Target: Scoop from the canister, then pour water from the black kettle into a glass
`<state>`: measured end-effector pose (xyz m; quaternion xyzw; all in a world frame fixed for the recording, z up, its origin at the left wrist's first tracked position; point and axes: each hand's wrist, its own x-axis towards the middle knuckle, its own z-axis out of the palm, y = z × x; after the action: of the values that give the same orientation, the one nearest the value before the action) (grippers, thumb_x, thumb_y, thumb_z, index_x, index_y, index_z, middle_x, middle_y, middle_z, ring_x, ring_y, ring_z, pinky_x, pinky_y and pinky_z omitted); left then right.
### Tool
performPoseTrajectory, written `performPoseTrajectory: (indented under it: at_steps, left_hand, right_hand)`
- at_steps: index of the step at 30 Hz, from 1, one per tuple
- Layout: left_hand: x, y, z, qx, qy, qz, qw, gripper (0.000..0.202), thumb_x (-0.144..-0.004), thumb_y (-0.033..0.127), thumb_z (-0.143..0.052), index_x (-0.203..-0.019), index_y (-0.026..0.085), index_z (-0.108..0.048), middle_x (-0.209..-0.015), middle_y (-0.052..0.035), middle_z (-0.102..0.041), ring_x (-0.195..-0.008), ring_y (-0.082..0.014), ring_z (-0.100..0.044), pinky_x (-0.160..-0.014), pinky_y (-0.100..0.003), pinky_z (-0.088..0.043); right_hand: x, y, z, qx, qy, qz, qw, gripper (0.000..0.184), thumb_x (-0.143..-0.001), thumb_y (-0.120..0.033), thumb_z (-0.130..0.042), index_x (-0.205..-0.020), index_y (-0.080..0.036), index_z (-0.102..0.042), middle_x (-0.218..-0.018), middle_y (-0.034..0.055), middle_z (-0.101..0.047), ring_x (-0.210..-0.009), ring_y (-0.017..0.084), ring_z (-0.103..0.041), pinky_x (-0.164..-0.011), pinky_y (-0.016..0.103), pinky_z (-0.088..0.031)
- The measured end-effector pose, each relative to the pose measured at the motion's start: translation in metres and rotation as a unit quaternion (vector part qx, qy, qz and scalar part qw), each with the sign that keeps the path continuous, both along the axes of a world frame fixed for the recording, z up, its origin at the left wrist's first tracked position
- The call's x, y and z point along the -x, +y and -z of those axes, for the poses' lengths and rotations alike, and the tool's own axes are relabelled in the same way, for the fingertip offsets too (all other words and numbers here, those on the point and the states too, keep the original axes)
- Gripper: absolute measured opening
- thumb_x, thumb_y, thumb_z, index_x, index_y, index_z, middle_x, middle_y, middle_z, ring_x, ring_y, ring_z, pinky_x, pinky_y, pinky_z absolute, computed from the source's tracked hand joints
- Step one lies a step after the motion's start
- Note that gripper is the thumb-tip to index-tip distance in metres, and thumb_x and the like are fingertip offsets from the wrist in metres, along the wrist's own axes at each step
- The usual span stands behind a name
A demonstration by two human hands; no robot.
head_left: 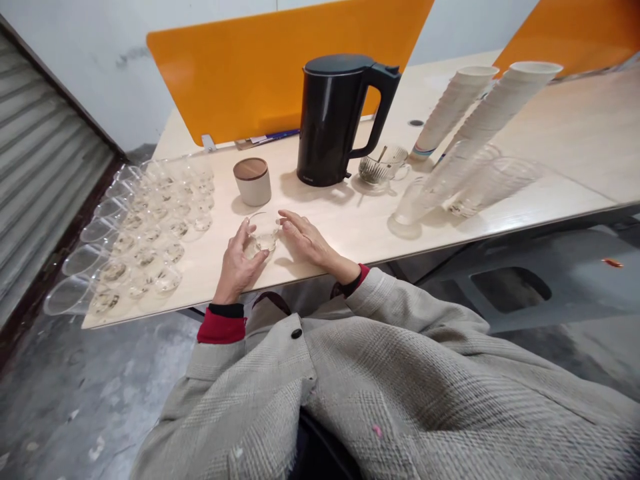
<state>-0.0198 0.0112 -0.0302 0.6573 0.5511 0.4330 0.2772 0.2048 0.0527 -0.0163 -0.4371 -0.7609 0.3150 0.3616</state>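
A clear cup (265, 241) stands on the table close to its front edge. My left hand (238, 264) curves round its left side, thumb low at the front and fingers against the wall. On the cup's other side is my right hand (309, 241), its fingers stretched out and the tips at or very near the rim. Whether those tips touch cannot be made out. Just behind stands a pale canister with a wooden lid (253, 183). A black kettle (324, 127) is behind to the right, beside a ribbed glass cup (379, 170) holding dark bits and a spoon-like handle.
Rows of clear cups (145, 253) with small dark bits inside fill the left end of the table (345, 230). Stacked paper cups (453, 110) and stacked clear cups (493, 187) lean on the right. An orange divider (225, 80) stands behind; a grey stool (570, 273) is below right.
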Motion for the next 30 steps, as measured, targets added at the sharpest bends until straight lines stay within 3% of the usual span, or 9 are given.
performPoseTrajectory:
  at_steps: [5,11,14,17,21,24,30]
  left_hand:
    - [0.004,-0.005,-0.005,-0.01,-0.074,0.046,0.996,0.099,-0.084,0.055,-0.084,-0.169,0.027,-0.041,-0.173,-0.0143,-0.049,-0.163,-0.0345,-0.042,-0.135,-0.054,-0.034]
    - [0.013,-0.005,-0.001,-0.008,-0.141,-0.037,0.989,0.083,-0.101,0.066,-0.057,-0.173,0.035,-0.03,-0.184,-0.006,-0.03,-0.171,-0.029,-0.026,-0.138,-0.049,-0.03]
    - [0.014,0.004,0.003,-0.013,-0.084,-0.085,0.993,0.077,-0.105,0.063,-0.049,-0.173,0.03,-0.032,-0.184,-0.0071,-0.029,-0.172,-0.0275,-0.025,-0.139,-0.049,-0.025]
    - [0.013,0.015,0.007,-0.044,0.051,-0.141,0.988,0.075,-0.107,0.059,-0.045,-0.17,0.019,-0.038,-0.182,-0.0131,-0.032,-0.174,-0.0293,-0.014,-0.142,-0.052,-0.013]
    - [0.005,0.019,0.009,-0.032,0.207,-0.127,0.969,0.068,-0.109,0.051,-0.038,-0.168,0.018,-0.041,-0.182,-0.0156,-0.031,-0.175,-0.0331,-0.007,-0.14,-0.062,-0.009]
    - [-0.002,0.016,0.01,-0.007,0.274,-0.122,0.954,0.064,-0.11,0.043,-0.035,-0.168,0.018,-0.042,-0.182,-0.0158,-0.031,-0.173,-0.0358,-0.013,-0.138,-0.067,-0.009]
    - [-0.004,0.012,0.01,-0.002,0.321,-0.115,0.94,0.06,-0.109,0.036,-0.031,-0.163,0.017,-0.05,-0.178,-0.0164,-0.041,-0.171,-0.0379,-0.024,-0.137,-0.071,-0.01]
  right_hand:
    - [-0.001,0.002,0.005,-0.011,0.043,0.015,0.999,0.092,-0.107,-0.08,-0.017,-0.166,-0.017,-0.049,-0.161,0.0175,-0.061,-0.153,0.031,-0.053,-0.131,0.053,-0.037]
    - [-0.002,0.009,0.014,-0.057,0.02,0.09,0.994,0.102,-0.105,-0.08,-0.008,-0.169,-0.008,-0.041,-0.173,0.0198,-0.046,-0.164,0.029,-0.04,-0.138,0.05,-0.025]
    - [0.001,0.011,0.013,-0.051,-0.027,0.093,0.994,0.083,-0.112,-0.06,-0.014,-0.17,-0.005,-0.036,-0.175,0.0201,-0.042,-0.165,0.027,-0.038,-0.138,0.048,-0.025]
    - [0.005,0.007,0.009,-0.04,-0.112,0.133,0.984,0.072,-0.111,-0.041,-0.029,-0.171,-0.001,-0.032,-0.177,0.0225,-0.038,-0.165,0.029,-0.036,-0.137,0.052,-0.025]
    - [0.013,-0.001,-0.001,-0.011,-0.236,0.162,0.958,0.072,-0.105,-0.025,-0.039,-0.172,-0.003,-0.028,-0.181,0.0225,-0.027,-0.168,0.034,-0.028,-0.136,0.063,-0.021]
    - [0.016,-0.006,-0.007,0.003,-0.3,0.139,0.944,0.071,-0.106,-0.024,-0.038,-0.173,-0.002,-0.027,-0.184,0.0233,-0.018,-0.171,0.038,-0.02,-0.136,0.067,-0.018]
    - [0.018,-0.009,-0.01,0.007,-0.353,0.097,0.93,0.07,-0.111,-0.037,-0.035,-0.17,0.0,-0.032,-0.182,0.0257,-0.022,-0.172,0.041,-0.016,-0.136,0.07,-0.012]
